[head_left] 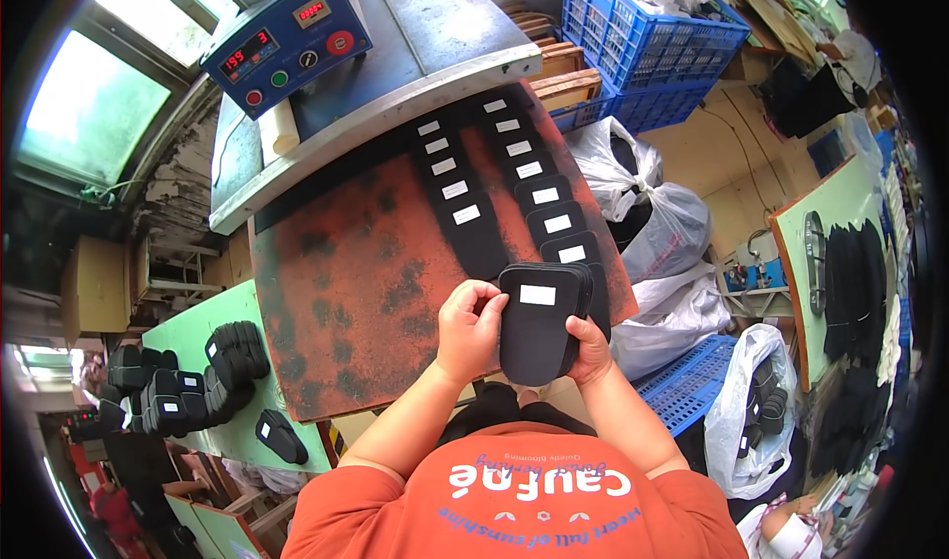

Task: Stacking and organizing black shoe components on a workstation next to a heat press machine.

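Observation:
A stack of black insoles [539, 337] is held in front of my body, a white label on the top one. My right hand [590, 351] grips the stack at its lower right side, thumb over the edge. At the upper left edge, my left hand [473, 327] is closed in a pinch against the top insole. Just beyond, two overlapping rows of labelled black insoles lie on the worn red board [346, 262], a left row [479, 246] and a right row [556, 209]. The held stack covers the near end of the right row.
A heat press with a blue control box [292, 40] stands beyond the board. Bundled black insoles [178, 401] rest on a green table [262, 440] at left. Blue crates [633, 45], stuffed plastic bags [672, 223] and a blue basket [687, 386] line the right.

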`<control>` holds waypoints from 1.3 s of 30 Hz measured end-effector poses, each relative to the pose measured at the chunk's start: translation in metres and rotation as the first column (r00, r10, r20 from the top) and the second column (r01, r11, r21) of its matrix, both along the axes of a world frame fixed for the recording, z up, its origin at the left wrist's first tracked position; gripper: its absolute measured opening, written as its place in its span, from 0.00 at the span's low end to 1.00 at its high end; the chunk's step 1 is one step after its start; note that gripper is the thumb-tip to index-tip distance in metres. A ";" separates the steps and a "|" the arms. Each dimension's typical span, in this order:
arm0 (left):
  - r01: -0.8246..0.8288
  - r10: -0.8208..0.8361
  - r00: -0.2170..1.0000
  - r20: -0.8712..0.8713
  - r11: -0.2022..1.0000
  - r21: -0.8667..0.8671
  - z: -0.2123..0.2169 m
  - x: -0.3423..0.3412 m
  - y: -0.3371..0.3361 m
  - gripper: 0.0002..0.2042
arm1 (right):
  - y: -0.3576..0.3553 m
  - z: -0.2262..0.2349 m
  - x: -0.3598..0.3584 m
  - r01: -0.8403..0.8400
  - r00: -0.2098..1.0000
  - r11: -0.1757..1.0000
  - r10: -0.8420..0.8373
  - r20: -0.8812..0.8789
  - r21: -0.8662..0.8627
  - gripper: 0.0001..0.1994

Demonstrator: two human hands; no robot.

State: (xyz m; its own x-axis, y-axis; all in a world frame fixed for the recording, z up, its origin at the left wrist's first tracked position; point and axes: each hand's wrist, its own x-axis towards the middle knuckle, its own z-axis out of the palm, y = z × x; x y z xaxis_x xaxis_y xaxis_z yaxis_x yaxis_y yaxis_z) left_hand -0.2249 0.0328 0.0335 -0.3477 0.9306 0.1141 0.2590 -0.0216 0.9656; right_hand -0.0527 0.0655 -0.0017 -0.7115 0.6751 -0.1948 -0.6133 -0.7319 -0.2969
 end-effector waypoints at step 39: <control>-0.028 0.058 0.903 0.427 0.997 -0.078 -0.022 0.006 0.002 0.05 | -0.019 -0.008 0.023 0.051 0.996 0.996 -0.045 0.082 -0.075 0.26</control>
State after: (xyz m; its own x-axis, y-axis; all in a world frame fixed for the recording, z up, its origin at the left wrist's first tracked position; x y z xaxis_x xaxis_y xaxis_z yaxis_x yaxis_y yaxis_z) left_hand -0.2188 0.0351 0.0117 -0.3887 0.9138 -0.1177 -0.1805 0.0498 0.9823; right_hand -0.0293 0.0464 -0.0102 -0.6584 0.6893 -0.3022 -0.6250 -0.7245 -0.2906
